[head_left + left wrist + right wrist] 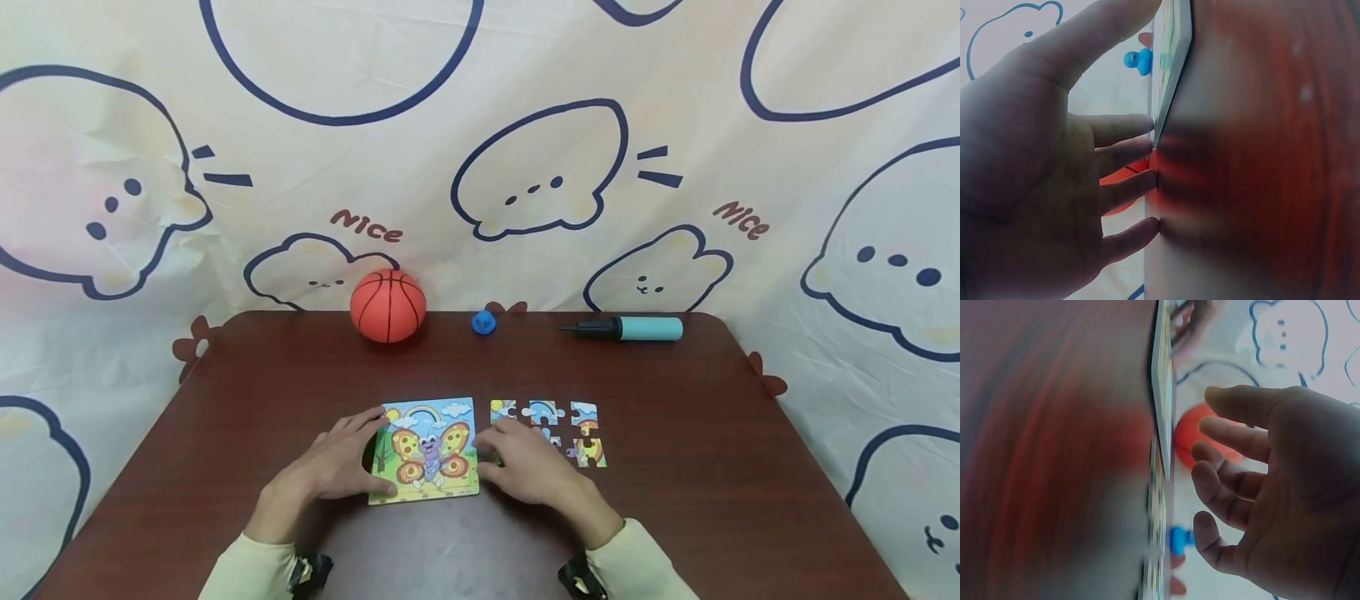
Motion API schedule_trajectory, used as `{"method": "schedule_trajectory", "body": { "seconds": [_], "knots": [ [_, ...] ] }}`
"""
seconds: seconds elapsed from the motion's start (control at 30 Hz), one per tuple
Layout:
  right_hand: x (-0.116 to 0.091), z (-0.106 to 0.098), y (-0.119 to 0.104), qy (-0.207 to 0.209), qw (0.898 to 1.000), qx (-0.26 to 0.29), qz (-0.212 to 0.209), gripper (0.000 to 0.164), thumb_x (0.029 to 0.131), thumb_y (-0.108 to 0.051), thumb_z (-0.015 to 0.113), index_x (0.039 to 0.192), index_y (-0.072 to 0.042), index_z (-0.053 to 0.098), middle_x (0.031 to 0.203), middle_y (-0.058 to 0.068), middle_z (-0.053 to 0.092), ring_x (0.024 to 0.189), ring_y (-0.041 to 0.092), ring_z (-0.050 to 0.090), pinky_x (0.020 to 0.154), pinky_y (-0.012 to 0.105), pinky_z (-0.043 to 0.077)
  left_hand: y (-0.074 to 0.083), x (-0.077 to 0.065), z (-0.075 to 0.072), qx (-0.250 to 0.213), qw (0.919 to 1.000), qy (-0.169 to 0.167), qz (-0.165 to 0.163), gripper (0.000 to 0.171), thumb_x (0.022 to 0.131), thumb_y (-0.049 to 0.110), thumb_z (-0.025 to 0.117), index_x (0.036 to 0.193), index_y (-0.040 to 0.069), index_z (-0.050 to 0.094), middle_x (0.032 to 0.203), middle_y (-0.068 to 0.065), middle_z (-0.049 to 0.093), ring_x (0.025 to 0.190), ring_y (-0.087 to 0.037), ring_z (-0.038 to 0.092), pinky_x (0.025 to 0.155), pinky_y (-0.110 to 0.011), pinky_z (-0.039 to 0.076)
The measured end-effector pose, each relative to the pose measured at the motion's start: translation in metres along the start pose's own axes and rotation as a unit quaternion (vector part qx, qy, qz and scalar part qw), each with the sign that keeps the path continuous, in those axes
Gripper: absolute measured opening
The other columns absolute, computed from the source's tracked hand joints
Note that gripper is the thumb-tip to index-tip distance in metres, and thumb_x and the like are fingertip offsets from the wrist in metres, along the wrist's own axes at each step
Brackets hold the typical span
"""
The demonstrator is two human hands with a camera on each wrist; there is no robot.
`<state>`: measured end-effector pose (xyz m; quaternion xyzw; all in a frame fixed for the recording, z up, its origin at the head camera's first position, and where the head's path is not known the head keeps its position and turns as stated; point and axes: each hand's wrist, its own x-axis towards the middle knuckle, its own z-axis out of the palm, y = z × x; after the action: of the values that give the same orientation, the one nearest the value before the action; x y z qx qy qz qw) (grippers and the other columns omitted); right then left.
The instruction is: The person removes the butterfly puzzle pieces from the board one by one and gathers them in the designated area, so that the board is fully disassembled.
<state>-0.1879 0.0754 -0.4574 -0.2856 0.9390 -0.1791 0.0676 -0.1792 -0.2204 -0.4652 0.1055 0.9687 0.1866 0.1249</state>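
A square butterfly jigsaw puzzle board (442, 417) lies flat on the table, its picture showing a purple butterfly under a rainbow. My left hand (333, 460) rests along its left side, thumb on the near left corner and fingertips at the far left corner. In the left wrist view those fingers (1125, 187) are spread and nearly straight. My right hand (528, 467) hovers beside the board's right edge with nothing in it; its fingers (1232, 437) bend loosely in the right wrist view. Several loose puzzle pieces (585, 417) lie beyond the right hand, which partly covers some.
Along the far edge of the brown table (225, 433) stand a red basketball (387, 306), a small blue object (483, 322) and a teal-and-black cylinder with a thin pointed tip (648, 328). A patterned cloth (525, 275) hangs behind the table.
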Motion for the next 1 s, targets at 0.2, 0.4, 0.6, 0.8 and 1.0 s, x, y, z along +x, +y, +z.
{"method": "schedule_trajectory", "body": {
  "seconds": [0.2,0.4,0.6,0.8,1.0],
  "knots": [
    [0.013,0.011,-0.025,-0.006,0.999,-0.025,-0.047,0.030,0.091,-0.037,0.065,0.118,-0.026,0.068,0.101,-0.008,0.057,0.083,0.005,0.050,0.069,0.027,0.038,0.000,0.000,0.000,0.000,1.0000,-0.001,0.009,0.111,0.056,0.060,0.085,0.146,0.011,0.042,0.156,-0.009,0.032,0.137,-0.036,0.033,0.101,-0.068,0.033],
    [0.026,0.026,-0.040,-0.017,0.996,-0.043,-0.072,0.033,0.089,-0.036,0.065,0.120,-0.025,0.066,0.101,-0.008,0.055,0.079,0.005,0.050,0.063,0.024,0.037,0.000,-0.001,0.000,0.005,0.9999,-0.005,0.014,0.112,0.057,0.059,0.085,0.147,0.010,0.041,0.156,-0.009,0.032,0.137,-0.036,0.033,0.101,-0.068,0.033],
    [0.037,0.033,-0.055,-0.035,0.994,-0.065,-0.086,0.037,0.088,-0.038,0.066,0.123,-0.025,0.065,0.103,-0.007,0.057,0.086,0.006,0.052,0.070,0.025,0.044,-0.001,-0.001,-0.001,0.012,0.9997,-0.003,0.021,0.112,0.057,0.061,0.084,0.147,0.010,0.041,0.156,-0.010,0.032,0.137,-0.037,0.034,0.099,-0.068,0.035],
    [0.046,0.039,-0.067,-0.039,0.992,-0.082,-0.087,0.043,0.088,-0.041,0.066,0.127,-0.024,0.062,0.103,-0.007,0.054,0.083,0.006,0.049,0.066,0.022,0.042,-0.003,-0.002,-0.001,0.016,0.9994,0.003,0.030,0.111,0.056,0.061,0.084,0.146,0.010,0.042,0.155,-0.009,0.034,0.136,-0.036,0.036,0.097,-0.066,0.037],
    [0.048,0.043,-0.071,-0.037,0.992,-0.092,-0.077,0.036,0.087,-0.041,0.067,0.119,-0.025,0.064,0.105,-0.006,0.054,0.081,0.006,0.049,0.062,0.024,0.041,-0.004,-0.002,-0.002,0.011,0.9994,0.003,0.032,0.111,0.055,0.057,0.087,0.146,0.011,0.042,0.156,-0.007,0.033,0.136,-0.035,0.037,0.097,-0.065,0.037]
  ]
}}
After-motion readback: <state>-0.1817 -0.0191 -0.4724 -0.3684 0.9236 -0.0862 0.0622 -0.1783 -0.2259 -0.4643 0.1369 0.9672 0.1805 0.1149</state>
